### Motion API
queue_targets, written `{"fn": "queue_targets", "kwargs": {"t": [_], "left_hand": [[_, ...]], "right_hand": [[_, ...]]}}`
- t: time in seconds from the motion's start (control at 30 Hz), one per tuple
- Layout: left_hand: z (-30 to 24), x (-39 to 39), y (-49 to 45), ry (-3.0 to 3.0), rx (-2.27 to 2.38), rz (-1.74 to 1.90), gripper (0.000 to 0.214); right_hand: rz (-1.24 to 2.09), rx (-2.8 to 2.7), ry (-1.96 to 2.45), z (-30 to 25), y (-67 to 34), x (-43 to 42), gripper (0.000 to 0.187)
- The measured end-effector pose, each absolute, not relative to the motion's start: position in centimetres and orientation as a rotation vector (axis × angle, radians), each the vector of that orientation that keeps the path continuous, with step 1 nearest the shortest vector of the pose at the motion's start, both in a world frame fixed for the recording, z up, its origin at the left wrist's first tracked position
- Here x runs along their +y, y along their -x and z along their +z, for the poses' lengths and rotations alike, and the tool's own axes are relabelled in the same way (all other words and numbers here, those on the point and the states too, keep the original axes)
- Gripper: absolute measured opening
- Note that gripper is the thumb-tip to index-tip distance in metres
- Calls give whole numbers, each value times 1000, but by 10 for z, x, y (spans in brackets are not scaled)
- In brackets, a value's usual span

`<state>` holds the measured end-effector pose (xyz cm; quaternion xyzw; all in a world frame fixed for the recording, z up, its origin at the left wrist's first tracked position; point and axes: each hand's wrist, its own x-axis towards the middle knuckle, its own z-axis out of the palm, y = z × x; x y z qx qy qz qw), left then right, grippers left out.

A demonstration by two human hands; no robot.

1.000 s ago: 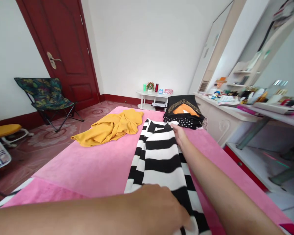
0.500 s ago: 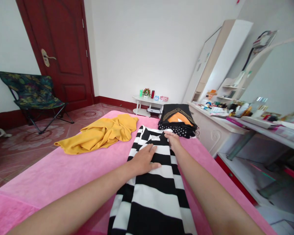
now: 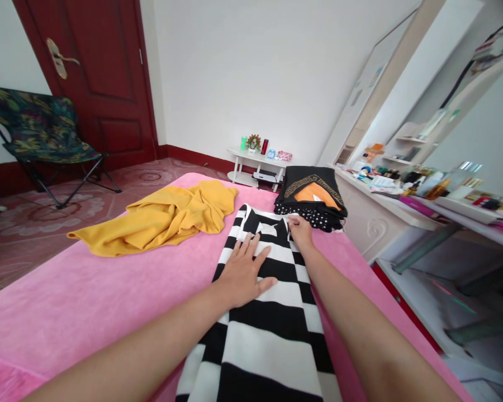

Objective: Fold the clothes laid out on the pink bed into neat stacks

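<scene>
A black-and-white striped garment (image 3: 260, 335) lies folded lengthwise on the pink bed cover (image 3: 109, 290). My left hand (image 3: 243, 271) rests flat on its middle with the fingers spread. Farther off, my right hand (image 3: 300, 230) pinches the garment's far right corner, fingers closed on the cloth. A crumpled yellow garment (image 3: 167, 215) lies to the left. A folded pile of dark clothes (image 3: 311, 195), with a black and orange top piece, sits just beyond my right hand.
A white dressing table (image 3: 385, 201) crowded with bottles and small items runs along the right of the bed, under a mirror. A small white side table (image 3: 257, 167) stands by the far wall. A folding chair (image 3: 37, 134) and a dark red door (image 3: 92, 72) are at the left.
My left hand has moved from the garment's near end up to its middle and now lies flat. My right hand has stayed at the far corner. The view has shifted slightly.
</scene>
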<state>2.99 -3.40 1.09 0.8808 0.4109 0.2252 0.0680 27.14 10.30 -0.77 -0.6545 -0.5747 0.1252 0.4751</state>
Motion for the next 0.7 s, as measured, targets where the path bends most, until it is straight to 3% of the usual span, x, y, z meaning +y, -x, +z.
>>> {"fn": "queue_targets", "kwargs": {"t": [0.13, 0.27, 0.43, 0.7], "left_hand": [[13, -35, -31, -2817, 836, 684, 38], [10, -32, -31, -2820, 608, 596, 40], [9, -33, -30, -2836, 569, 563, 44], [6, -34, -30, -2726, 1015, 574, 62]], "right_hand": [[228, -1533, 1726, 4, -288, 110, 26], [108, -1496, 1809, 10, -286, 129, 11], [57, -1487, 1789, -6, -264, 142, 31], [258, -1782, 1675, -19, -253, 106, 58]]}}
